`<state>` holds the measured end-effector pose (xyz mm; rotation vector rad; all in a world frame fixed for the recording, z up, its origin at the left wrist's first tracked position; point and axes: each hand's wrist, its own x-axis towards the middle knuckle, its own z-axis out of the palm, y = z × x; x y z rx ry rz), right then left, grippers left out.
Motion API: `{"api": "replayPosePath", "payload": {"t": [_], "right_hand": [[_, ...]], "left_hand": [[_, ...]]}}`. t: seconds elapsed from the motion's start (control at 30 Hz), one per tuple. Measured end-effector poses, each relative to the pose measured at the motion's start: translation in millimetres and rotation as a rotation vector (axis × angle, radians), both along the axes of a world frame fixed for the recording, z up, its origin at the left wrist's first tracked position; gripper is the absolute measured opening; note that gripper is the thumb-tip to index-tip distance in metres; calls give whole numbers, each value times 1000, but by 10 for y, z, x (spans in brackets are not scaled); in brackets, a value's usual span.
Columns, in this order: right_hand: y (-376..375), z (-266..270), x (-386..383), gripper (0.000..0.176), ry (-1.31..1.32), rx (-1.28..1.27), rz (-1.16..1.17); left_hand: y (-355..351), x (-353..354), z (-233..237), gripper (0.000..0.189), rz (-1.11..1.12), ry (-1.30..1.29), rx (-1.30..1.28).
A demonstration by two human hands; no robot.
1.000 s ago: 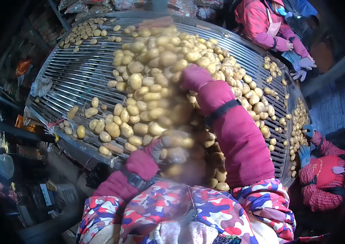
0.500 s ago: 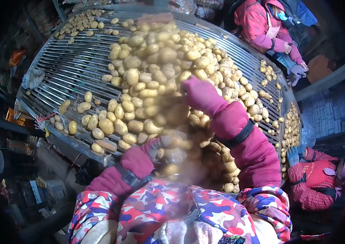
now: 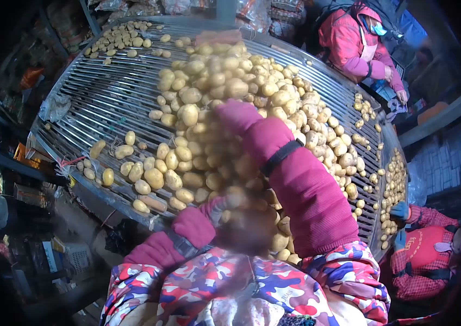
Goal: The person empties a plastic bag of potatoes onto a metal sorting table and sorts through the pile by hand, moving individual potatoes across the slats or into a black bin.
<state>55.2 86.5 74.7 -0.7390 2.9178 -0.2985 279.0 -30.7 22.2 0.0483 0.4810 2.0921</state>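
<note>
One wide table of parallel grey metal slats (image 3: 100, 89), occupying most of the view. Borne on it: a broad heap of pale yellow-brown potatoes (image 3: 280, 99), spread from the far edge to the wearer's front; a strip of small potatoes (image 3: 394, 182) gathered at the right end; a loose cluster of potatoes (image 3: 124, 37) at the far left corner.

Two co-workers are recorded: one in a pink hooded jacket (image 3: 343, 46), placed beyond the far right edge; one in a red apron (image 3: 425, 247), with blue-gloved hands set at the right end.

One white perforated plastic crate (image 3: 80, 257), at lower left beside the table; contents cannot be made out. Clear plastic-wrapped sacks (image 3: 255, 13), piled behind; contents unclear.

Exposed slats lie left of the heap, bounded by a raised metal rim (image 3: 112, 205).

Right hand, pink-gloved (image 3: 237, 116), laid over the heap's middle; left hand, grey-purple-gloved (image 3: 218, 208), held low at the near edge beside potatoes. Both are blurred; whether fingers are spread or pinching cannot be told.

One crumpled clear plastic bag (image 3: 55, 107), at the left edge.
</note>
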Motion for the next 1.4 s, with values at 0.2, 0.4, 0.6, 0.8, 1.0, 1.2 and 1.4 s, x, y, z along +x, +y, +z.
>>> {"api": "replayPosePath", "payload": {"t": [0.2, 0.4, 0.6, 0.8, 1.0, 1.2, 1.4], "right_hand": [[158, 317, 275, 37, -240, -211, -187], [1269, -230, 722, 34, -221, -796, -122], [1999, -474, 2179, 42, 238, -220, -488], [2005, -104, 3045, 50, 233, -309, -713], [2034, -171, 3145, 41, 59, -537, -792], [2228, -439, 3173, 40, -35, -550, -798], [2180, -211, 3356, 61, -275, -910, -904]], "left_hand": [[48, -16, 176, 48, -79, -30, 82], [73, 5, 576, 50, -212, -175, 255], [-36, 67, 244, 52, -197, -102, 142], [66, -53, 206, 36, -125, -17, -75], [227, -19, 150, 40, -73, 44, -173], [793, 63, 219, 44, -116, 71, -215], [1485, 113, 379, 45, -90, 227, -258]]}}
